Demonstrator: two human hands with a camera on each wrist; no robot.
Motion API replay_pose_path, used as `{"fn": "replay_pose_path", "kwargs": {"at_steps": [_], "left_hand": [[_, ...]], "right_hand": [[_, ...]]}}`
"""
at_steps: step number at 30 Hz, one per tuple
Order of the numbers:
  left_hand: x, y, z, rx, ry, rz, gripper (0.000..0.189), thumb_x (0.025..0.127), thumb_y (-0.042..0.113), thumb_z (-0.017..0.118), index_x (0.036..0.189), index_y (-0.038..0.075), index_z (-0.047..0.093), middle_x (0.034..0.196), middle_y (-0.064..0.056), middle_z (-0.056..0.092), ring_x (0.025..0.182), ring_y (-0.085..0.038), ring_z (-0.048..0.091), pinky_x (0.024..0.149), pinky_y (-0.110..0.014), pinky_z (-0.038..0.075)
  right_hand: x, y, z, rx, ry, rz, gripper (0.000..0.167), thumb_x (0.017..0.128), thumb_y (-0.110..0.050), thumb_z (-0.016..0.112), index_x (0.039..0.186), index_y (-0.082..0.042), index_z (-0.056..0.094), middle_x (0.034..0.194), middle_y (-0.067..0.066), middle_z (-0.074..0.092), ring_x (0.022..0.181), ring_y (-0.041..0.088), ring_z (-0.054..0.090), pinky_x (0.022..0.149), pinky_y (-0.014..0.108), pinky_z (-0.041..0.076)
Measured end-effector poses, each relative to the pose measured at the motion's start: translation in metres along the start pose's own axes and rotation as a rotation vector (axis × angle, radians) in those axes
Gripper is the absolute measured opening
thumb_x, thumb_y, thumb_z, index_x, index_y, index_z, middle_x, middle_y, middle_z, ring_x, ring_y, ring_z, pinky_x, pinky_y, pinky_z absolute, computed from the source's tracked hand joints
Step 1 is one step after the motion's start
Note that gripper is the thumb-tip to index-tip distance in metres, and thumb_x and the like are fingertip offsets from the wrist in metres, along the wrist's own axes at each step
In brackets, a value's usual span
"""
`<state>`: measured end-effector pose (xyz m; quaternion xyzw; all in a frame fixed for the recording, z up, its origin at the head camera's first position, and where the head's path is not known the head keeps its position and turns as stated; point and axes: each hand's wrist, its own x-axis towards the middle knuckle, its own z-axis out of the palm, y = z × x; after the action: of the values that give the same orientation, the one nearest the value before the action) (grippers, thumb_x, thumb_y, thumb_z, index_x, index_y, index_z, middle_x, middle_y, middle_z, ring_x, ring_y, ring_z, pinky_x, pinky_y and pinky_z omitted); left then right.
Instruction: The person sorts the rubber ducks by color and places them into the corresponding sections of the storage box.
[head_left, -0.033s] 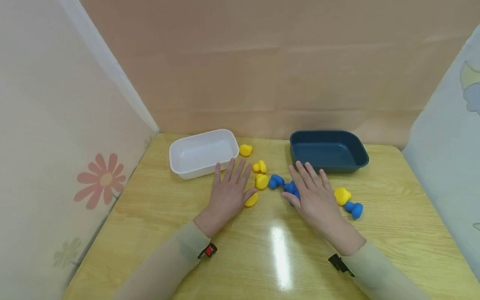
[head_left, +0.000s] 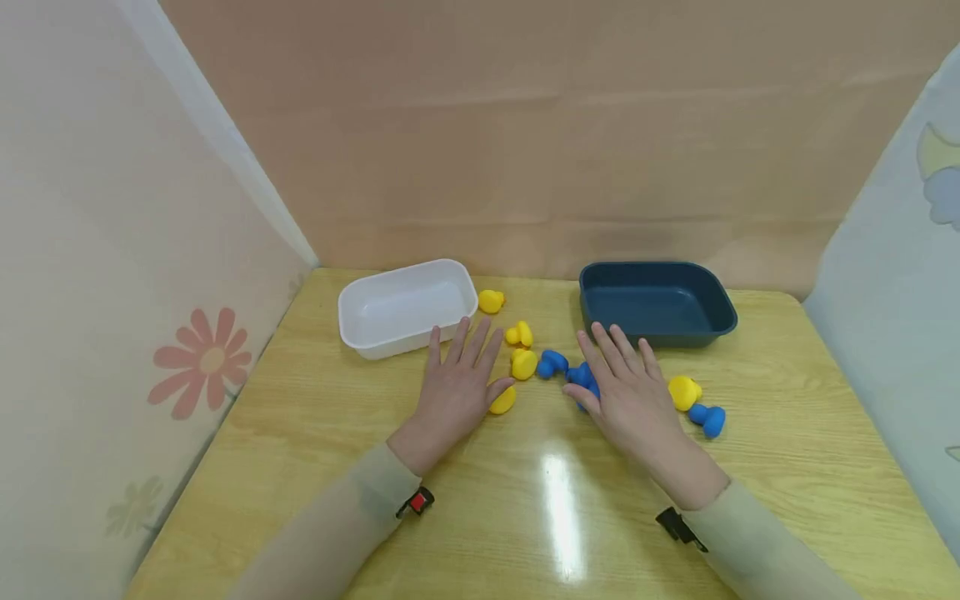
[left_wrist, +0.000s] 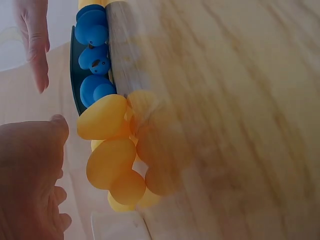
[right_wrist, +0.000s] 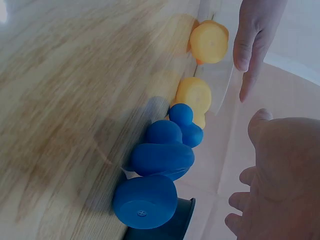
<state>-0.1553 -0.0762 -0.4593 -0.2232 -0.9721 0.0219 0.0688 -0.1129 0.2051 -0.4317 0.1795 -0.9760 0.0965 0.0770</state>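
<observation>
Sleeves along the lower frame. Left hand left of centre, right hand right of centre; both released, fingers straight. Yellow ducks and blue ducks clustered mid-frame, one of each farther right. Beyond: white tray upper left of centre, dark tray upper right of centre.

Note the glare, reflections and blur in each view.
Head: a bright vertical streak of glare on the near part of the table; left wrist: a hazy, soft picture, with yellow ducks mirrored in the tabletop and the left hand dim; right wrist: also hazy and soft, a bright spot in the top left corner, the right hand dim.
</observation>
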Motion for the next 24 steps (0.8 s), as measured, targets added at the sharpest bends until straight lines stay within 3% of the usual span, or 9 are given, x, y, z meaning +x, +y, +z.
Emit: {"fn": "replay_pose_path", "kwargs": {"at_steps": [9,18,24], "left_hand": [[-0.001,-0.004,0.003,-0.008,0.04,-0.019,0.079,0.114,0.066,0.039,0.178,0.02,0.026,0.184,-0.006,0.016,0.169,-0.036,0.014,0.131,-0.073,0.01],[-0.001,-0.013,-0.001,-0.065,0.033,-0.055,0.078,0.115,0.065,0.039,0.177,0.02,0.028,0.184,-0.007,0.019,0.169,-0.036,0.011,0.132,-0.071,0.003],[0.001,-0.022,-0.004,-0.088,0.027,-0.084,0.079,0.115,0.066,0.039,0.178,0.02,0.026,0.184,-0.006,0.017,0.17,-0.034,0.009,0.132,-0.07,-0.001]], "right_hand": [[0.009,0.003,0.001,-0.002,-0.045,0.031,0.082,0.113,-0.052,0.058,0.175,-0.007,0.028,0.181,0.02,0.022,0.168,0.043,0.014,0.134,0.067,0.007],[0.017,0.005,0.003,-0.017,-0.035,0.023,0.082,0.114,-0.055,0.055,0.175,-0.007,0.028,0.182,0.018,0.02,0.168,0.041,0.013,0.134,0.066,0.008],[0.028,0.003,0.004,-0.031,-0.004,0.0,0.084,0.112,-0.054,0.06,0.175,-0.008,0.029,0.181,0.017,0.024,0.167,0.041,0.019,0.133,0.067,0.013]]}}
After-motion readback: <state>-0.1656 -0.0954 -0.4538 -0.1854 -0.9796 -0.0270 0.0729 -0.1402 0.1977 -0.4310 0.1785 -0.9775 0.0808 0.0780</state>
